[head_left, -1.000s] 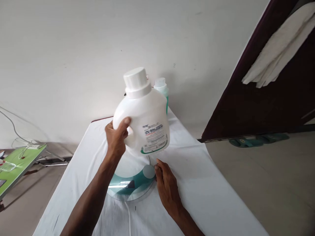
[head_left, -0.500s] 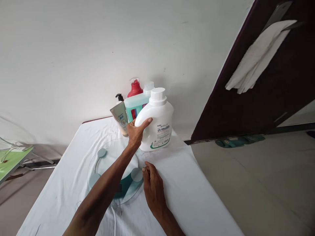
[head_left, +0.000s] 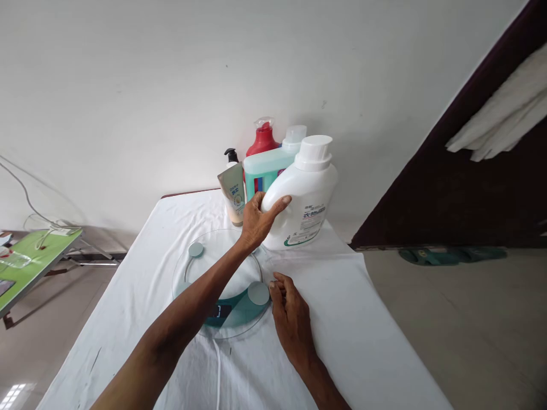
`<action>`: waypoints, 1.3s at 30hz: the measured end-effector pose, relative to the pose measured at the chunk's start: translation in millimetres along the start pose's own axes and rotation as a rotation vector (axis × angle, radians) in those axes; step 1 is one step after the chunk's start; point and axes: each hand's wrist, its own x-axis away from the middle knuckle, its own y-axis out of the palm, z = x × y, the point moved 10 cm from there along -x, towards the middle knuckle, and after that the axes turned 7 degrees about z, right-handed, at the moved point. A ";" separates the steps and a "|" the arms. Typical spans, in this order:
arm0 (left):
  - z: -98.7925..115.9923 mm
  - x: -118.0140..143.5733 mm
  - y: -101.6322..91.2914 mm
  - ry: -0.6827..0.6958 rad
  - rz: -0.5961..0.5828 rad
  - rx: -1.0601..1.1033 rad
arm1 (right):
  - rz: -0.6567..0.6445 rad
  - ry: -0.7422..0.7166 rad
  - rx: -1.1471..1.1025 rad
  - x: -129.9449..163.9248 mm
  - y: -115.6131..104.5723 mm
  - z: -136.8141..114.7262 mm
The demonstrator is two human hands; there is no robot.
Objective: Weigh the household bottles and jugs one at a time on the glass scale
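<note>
My left hand (head_left: 258, 221) is wrapped round the handle side of a large white laundry detergent bottle (head_left: 314, 188), thumb towards me. The bottle, capped, is at the back right of the table; its lower label is turned to me. My left forearm crosses over a round glass scale (head_left: 233, 330), hiding part of it. A mark shows on the scale's dark display (head_left: 221, 311). Beside the scale's right edge, my right hand (head_left: 293, 313) rests on the cloth with fingers curled and thumb drawn in. I see nothing in it; whether it touches the glass I cannot tell.
Behind the bottle stand a green liquid bottle (head_left: 264, 165), a red bottle (head_left: 262, 141), a beige tube (head_left: 233, 193) and a black pump bottle (head_left: 231, 155). White cloth (head_left: 342, 330) covers the table against the wall. A green table (head_left: 47, 247) is at left, slippers (head_left: 448, 255) at right.
My view has turned a little left, so everything sits further right in the picture. The mark on the scale's display has come into sight. Both hands keep the same hold and place.
</note>
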 end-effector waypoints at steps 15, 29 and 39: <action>-90.9 -65.8 -94.8 -0.064 0.072 -0.272 | 0.000 0.130 0.130 -0.5 -2.0 20.0; -112.4 -74.4 -123.6 -0.104 0.169 -0.187 | -0.014 0.164 0.121 -1.2 -0.6 18.9; -11.0 -17.1 -178.2 0.045 0.106 -0.066 | -0.020 0.147 0.158 -2.4 1.0 15.6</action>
